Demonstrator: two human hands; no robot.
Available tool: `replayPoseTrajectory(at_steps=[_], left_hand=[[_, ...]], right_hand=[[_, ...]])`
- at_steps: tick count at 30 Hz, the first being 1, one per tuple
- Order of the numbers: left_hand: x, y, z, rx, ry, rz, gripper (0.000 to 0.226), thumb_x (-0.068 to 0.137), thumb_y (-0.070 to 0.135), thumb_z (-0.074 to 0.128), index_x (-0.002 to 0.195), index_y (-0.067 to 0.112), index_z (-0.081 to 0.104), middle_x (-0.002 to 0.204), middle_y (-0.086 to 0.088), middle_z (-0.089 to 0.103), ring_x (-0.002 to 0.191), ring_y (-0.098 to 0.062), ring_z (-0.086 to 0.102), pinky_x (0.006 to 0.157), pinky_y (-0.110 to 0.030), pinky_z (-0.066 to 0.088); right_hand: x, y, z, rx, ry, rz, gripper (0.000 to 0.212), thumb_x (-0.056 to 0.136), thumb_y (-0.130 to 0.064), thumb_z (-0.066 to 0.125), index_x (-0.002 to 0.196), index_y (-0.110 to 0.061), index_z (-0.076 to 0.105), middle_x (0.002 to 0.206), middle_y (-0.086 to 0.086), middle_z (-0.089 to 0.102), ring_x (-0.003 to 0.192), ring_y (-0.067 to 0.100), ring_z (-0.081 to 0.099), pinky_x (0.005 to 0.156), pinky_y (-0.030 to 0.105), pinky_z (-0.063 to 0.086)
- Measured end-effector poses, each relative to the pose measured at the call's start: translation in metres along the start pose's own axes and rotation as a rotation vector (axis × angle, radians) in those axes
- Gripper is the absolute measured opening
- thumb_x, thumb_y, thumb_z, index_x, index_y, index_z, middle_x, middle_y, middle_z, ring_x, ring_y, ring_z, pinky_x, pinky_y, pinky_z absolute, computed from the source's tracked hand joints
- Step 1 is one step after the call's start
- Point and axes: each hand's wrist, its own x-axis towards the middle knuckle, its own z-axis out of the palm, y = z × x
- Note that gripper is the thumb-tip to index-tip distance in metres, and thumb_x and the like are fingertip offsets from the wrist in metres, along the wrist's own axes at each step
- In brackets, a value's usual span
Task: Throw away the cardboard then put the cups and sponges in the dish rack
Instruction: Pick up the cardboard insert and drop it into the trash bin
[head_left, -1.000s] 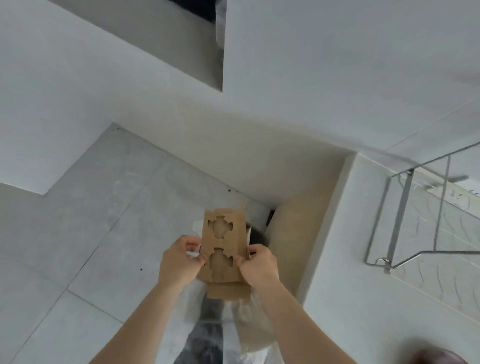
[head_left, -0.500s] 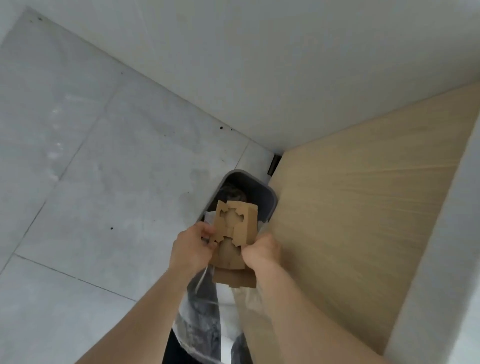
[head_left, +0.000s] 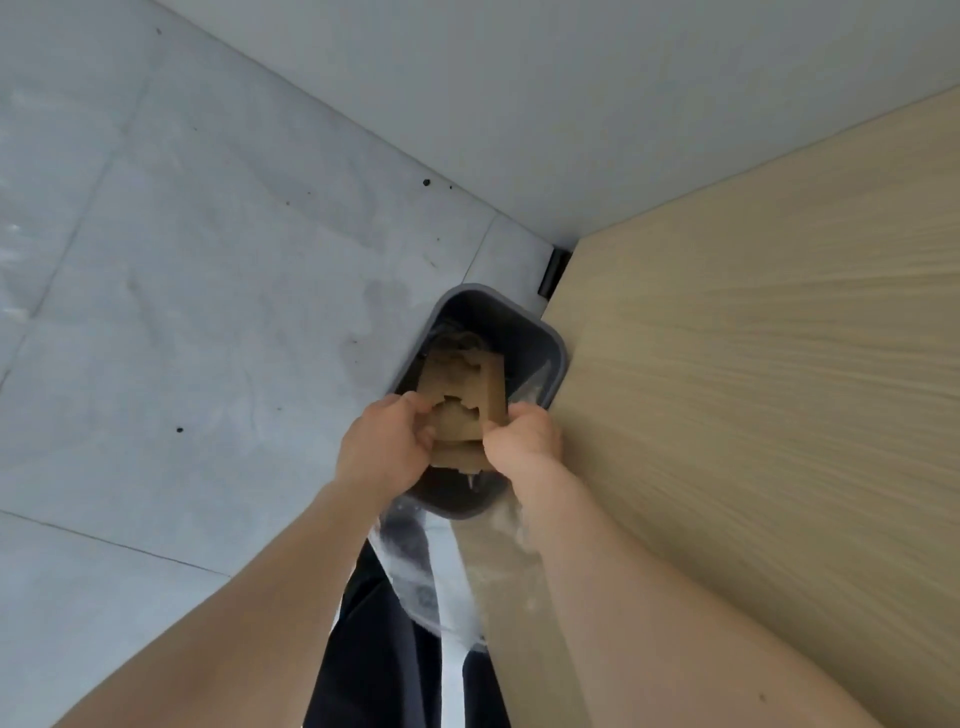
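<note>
A brown piece of cardboard (head_left: 464, 400) with cut-out notches is pinched between both of my hands. My left hand (head_left: 383, 447) grips its left edge and my right hand (head_left: 524, 441) grips its right edge. The cardboard's far end reaches down into the mouth of a dark grey bin (head_left: 550, 343) that stands on the floor below my hands. The bin's inside is dark and its contents are hard to make out. Cups, sponges and the dish rack are out of view.
A light wooden cabinet side (head_left: 753, 415) rises right beside the bin. Pale grey floor tiles (head_left: 182, 338) spread to the left. A white wall (head_left: 519, 104) closes the far side. Clear plastic (head_left: 415, 561) hangs below my wrists, over my dark trousers (head_left: 374, 649).
My view has tilted further down and the counter is gone from sight. Both hands have lowered the cardboard from above the bin into its opening.
</note>
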Motion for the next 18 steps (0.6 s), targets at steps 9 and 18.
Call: replayPoseTrajectory(at_steps=[9, 18], left_hand=[[-0.004, 0.008, -0.011, 0.197, 0.051, 0.132, 0.051, 0.097, 0.04, 0.052, 0.144, 0.024, 0.04, 0.154, 0.0, 0.04, 0.138, -0.025, 0.04, 0.112, -0.042, 0.036], [-0.045, 0.029, -0.071, 0.471, 0.099, 0.309, 0.062, 0.095, 0.047, 0.05, 0.148, 0.022, 0.032, 0.154, -0.001, 0.039, 0.142, -0.024, 0.034, 0.119, -0.041, 0.027]], right_hand=[[-0.012, -0.003, -0.004, -0.314, 0.052, -0.257, 0.053, 0.099, -0.031, 0.052, 0.148, -0.015, 0.037, 0.151, 0.008, 0.041, 0.139, 0.028, 0.038, 0.109, 0.04, 0.038], [-0.063, -0.002, -0.042, -0.698, 0.087, -0.481, 0.074, 0.097, -0.042, 0.049, 0.154, -0.008, 0.017, 0.162, 0.015, 0.019, 0.149, 0.031, 0.014, 0.122, 0.045, 0.018]])
